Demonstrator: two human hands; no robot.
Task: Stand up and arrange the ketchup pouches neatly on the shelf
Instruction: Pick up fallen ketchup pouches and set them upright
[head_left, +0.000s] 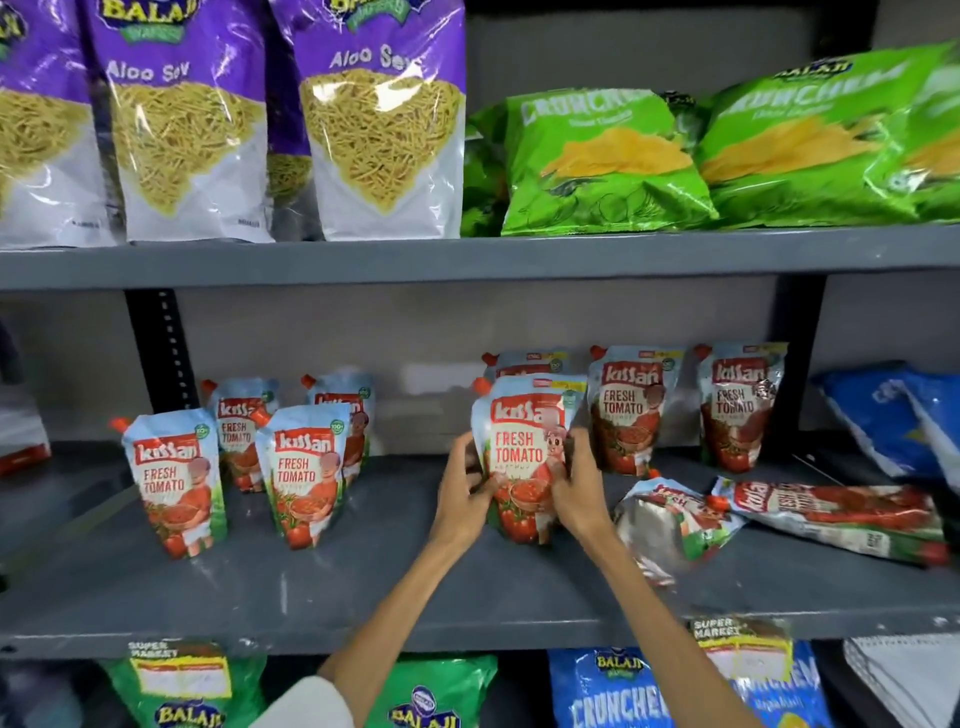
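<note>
Grey metal shelf carries the ketchup pouches, between snack bags above and below. Both hands clasp one upright pouch at mid-shelf: left hand on its left edge, right hand on its right. Four pouches stand left, three behind and right, two lie flat.

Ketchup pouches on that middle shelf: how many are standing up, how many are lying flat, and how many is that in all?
Standing on their own: 7, such as the leftmost pouch
Upright, held by left hand and right hand: 1, the held pouch
Lying flat: 2, the near fallen pouch and the far fallen pouch
Total: 10
</note>
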